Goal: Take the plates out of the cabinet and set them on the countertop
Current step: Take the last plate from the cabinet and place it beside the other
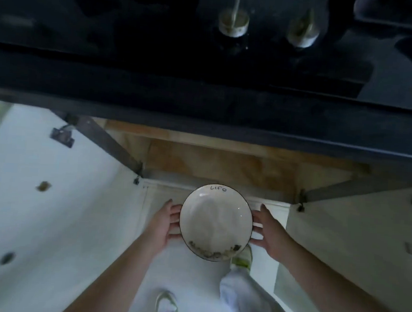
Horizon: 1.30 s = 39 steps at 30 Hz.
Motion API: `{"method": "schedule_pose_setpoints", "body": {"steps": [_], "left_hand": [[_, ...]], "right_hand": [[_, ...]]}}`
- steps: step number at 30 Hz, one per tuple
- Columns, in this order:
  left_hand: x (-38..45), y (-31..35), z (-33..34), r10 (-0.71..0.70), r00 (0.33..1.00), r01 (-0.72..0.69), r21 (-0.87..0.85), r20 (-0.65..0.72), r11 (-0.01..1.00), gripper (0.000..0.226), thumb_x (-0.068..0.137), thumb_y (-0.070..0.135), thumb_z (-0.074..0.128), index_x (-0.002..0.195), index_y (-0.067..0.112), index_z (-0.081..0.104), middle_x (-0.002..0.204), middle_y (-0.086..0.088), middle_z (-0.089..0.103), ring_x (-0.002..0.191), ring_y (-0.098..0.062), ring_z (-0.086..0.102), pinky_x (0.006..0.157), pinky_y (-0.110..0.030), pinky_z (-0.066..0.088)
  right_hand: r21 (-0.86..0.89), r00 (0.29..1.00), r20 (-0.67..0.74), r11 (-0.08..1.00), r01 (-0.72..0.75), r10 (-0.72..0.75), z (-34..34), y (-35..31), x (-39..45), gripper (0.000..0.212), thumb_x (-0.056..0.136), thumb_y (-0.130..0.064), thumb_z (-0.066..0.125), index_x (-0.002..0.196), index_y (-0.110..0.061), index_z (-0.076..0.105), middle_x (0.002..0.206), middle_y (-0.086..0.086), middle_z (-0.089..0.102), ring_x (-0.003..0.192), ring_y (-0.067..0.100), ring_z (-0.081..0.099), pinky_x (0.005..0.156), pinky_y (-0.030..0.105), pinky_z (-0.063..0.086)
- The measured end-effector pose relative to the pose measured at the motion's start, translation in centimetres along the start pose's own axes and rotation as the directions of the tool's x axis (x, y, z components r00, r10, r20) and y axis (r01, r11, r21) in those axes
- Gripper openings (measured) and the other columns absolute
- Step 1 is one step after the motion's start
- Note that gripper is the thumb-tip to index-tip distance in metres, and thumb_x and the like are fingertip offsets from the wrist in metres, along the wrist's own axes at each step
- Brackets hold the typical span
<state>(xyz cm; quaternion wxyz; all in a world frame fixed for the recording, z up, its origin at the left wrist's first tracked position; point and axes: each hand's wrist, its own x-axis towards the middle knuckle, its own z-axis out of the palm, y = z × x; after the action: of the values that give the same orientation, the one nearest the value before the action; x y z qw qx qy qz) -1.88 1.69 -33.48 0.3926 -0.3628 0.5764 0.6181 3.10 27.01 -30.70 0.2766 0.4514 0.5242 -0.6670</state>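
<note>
The white plate (216,222) is being held level by its rim between the left hand (163,222) and right hand (269,233), fingers curled underneath. It should be kept flat while being raised over the dark countertop (204,102) edge.

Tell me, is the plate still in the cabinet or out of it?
Out. Both hands hold the plate by its rim, in front of the open cabinet, above the floor.

Both forearms bare to the frame edge, no sleeves, watch or rings showing. Left hand (165,222) and right hand (269,233) ungloved, nails short. Legs in loose, pale grey-white trousers (236,297), creased at the knee. Light shoes (243,257) with yellow-green trim; details blurred.
</note>
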Motion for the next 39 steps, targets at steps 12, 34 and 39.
{"method": "schedule_pose_setpoints", "body": {"steps": [12,34,39], "left_hand": [[-27.5,1.0,-6.3,0.064,0.997,-0.067,-0.06,-0.042,0.996,0.041,0.098,0.036,0.037,0.12,0.02,0.067,0.122,-0.002,0.067,0.112,-0.023,0.061,0.082,-0.042,0.054],[-53.5,6.1,-0.3,0.468,0.858,-0.501,0.145,0.212,0.853,0.03,0.098,0.031,0.051,0.115,0.021,0.072,0.104,0.002,0.075,0.094,-0.02,0.068,0.066,-0.038,0.058],[-55.6,2.6,6.3,0.474,0.833,-0.533,0.183,0.286,0.826,0.031,0.099,0.033,0.049,0.119,0.02,0.069,0.118,-0.005,0.071,0.106,-0.028,0.068,0.07,-0.04,0.06]], "right_hand": [[-0.097,0.997,-0.027,0.993,0.064,-0.067,4.9,1.9,-23.5,0.029,0.098,-0.03,0.043,0.108,-0.013,0.064,0.102,0.012,0.066,0.086,0.023,0.062,0.07,0.034,0.056],[0.141,0.866,-0.191,0.86,0.49,-0.462,-1.5,-0.8,-51.9,0.029,0.097,-0.037,0.052,0.113,-0.018,0.067,0.104,0.005,0.072,0.102,0.023,0.064,0.085,0.042,0.055],[0.185,0.824,-0.249,0.81,0.557,-0.509,-8.3,2.4,-55.4,0.027,0.099,-0.03,0.05,0.119,-0.018,0.064,0.107,0.004,0.072,0.101,0.023,0.065,0.081,0.037,0.054]]}}
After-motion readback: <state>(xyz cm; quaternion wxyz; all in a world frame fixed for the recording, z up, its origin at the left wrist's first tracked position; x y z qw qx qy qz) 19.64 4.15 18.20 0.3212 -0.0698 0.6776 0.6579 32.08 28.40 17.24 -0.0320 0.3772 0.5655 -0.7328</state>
